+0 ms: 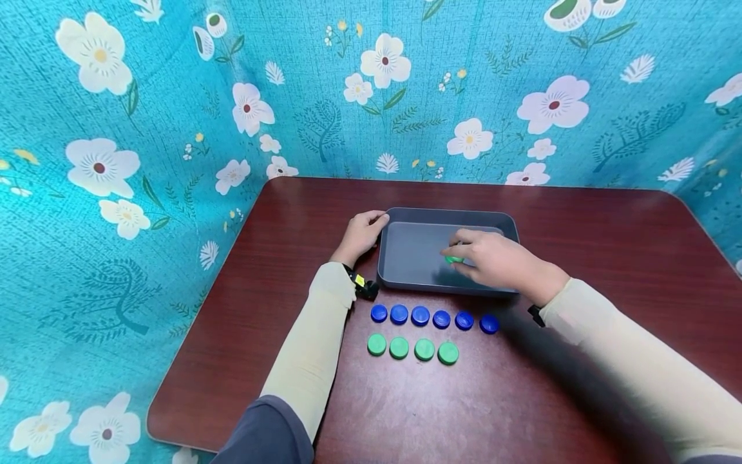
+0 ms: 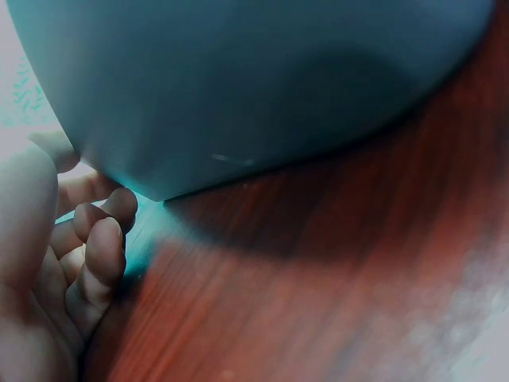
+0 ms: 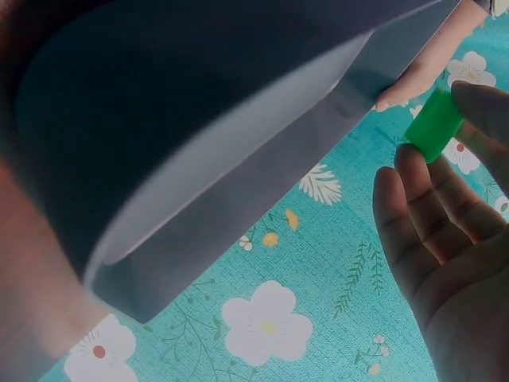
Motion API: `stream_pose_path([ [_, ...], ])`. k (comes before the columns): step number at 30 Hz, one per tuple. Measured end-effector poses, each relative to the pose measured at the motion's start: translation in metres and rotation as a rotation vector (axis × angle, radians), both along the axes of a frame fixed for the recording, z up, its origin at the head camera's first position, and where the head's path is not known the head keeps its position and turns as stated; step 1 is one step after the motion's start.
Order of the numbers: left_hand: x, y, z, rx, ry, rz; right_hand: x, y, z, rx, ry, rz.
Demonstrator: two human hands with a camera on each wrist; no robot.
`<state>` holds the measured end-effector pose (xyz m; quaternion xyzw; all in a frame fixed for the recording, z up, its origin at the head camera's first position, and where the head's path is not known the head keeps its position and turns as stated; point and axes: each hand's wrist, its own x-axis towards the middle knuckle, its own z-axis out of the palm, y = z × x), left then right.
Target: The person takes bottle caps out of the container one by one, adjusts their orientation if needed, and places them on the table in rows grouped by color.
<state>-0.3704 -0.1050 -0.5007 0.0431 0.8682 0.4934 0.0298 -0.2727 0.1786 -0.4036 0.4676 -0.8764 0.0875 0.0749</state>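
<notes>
A dark grey rectangular tray [image 1: 417, 258] lies on the table. My left hand [image 1: 362, 235] grips its far left corner; in the left wrist view the thumb [image 2: 54, 150] lies at the edge of the tray's wall [image 2: 238, 87], with curled fingers beside the corner. Over the tray's right half, my right hand [image 1: 493, 258] pinches a green bottle cap [image 1: 454, 259]. The right wrist view shows this green cap [image 3: 435, 126] between thumb and fingertips, apart from the tray's wall [image 3: 183, 103].
In front of the tray stands a row of several blue bottle caps [image 1: 420, 316]. Nearer to me is a row of several green caps [image 1: 424, 349]. The reddish-brown table [image 1: 608, 270] has rounded corners, and a blue flowered curtain [image 1: 429, 90] hangs behind it.
</notes>
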Motion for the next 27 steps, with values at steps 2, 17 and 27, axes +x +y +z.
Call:
stream_pose_path([
  [2, 0.000, 0.000, 0.001, 0.004, -0.002, -0.001, 0.002, 0.001, -0.001, -0.014, 0.008, 0.008],
  [17, 0.001, 0.001, 0.001, 0.001, -0.016, 0.007, 0.020, 0.007, -0.008, -0.031, -0.016, 0.005],
  [27, 0.000, 0.001, 0.002, -0.002, -0.008, 0.003, 0.033, 0.014, -0.013, -0.036, -0.032, -0.014],
])
